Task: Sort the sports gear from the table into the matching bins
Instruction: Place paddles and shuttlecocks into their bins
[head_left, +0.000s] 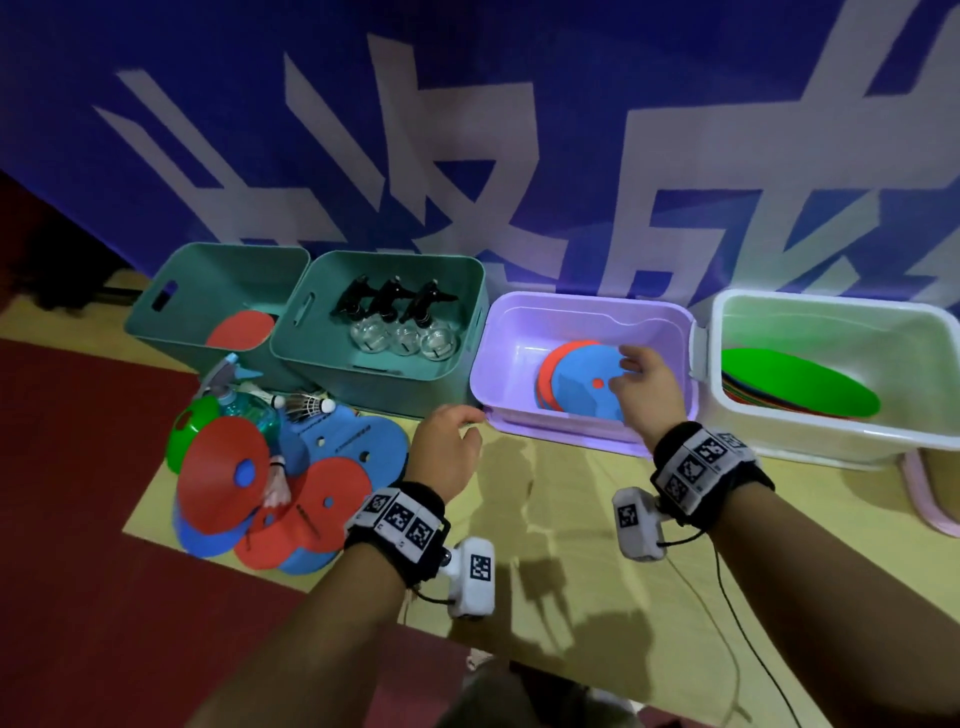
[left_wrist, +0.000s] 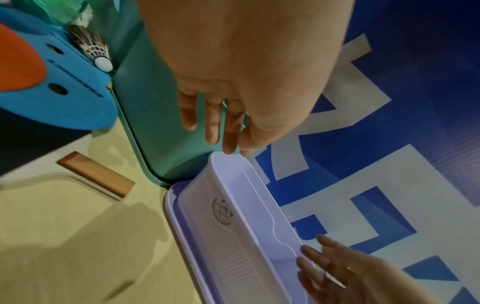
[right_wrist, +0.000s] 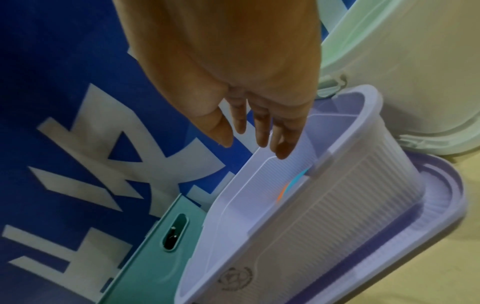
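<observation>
Red and blue discs (head_left: 582, 384) lie stacked inside the purple bin (head_left: 524, 317). My right hand (head_left: 641, 382) hovers over that bin with fingers relaxed and empty; in the right wrist view its fingers (right_wrist: 259, 127) hang above the purple bin's rim (right_wrist: 345, 142). My left hand (head_left: 452, 441) is empty too, fingers straight, just off the purple bin's left front corner (left_wrist: 223, 162). A pile of red and blue discs and foam boards (head_left: 291, 493) lies on the table to the left, with shuttlecocks (head_left: 311, 405) and a green bottle (head_left: 249, 415).
Left teal bin (head_left: 171, 306) holds a red disc. The second teal bin (head_left: 467, 296) holds three spray bottles (head_left: 400, 322). A white bin (head_left: 779, 436) at right holds flat green and coloured mats (head_left: 795, 384). A blue banner rises behind. A wooden block (left_wrist: 96, 174) lies on the table.
</observation>
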